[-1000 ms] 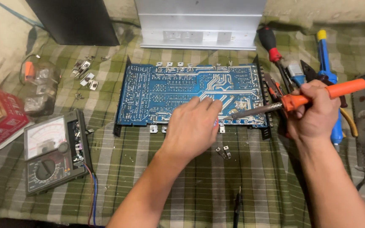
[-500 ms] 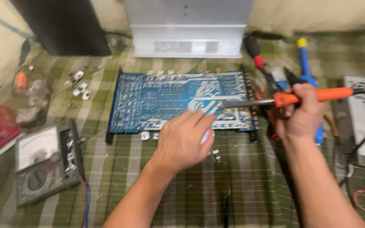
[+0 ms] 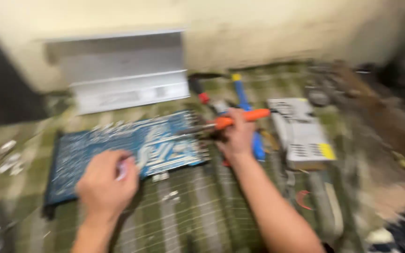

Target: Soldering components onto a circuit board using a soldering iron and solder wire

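Note:
The picture is badly blurred by motion. A blue circuit board lies on the green checked cloth. My left hand rests curled on the board's near edge, with something small and pale between its fingers that I cannot make out. My right hand grips an orange-handled soldering iron, whose metal tip points left over the board's right end.
A grey metal housing stands behind the board against the wall. A perforated grey metal box lies right of my right hand. Blue- and red-handled tools lie behind that hand. Small metal parts sit at far left.
The view has swung to the right and blurred, so the board sits further left. Both hands keep their places on the board and the iron; the meter at the left has left the view.

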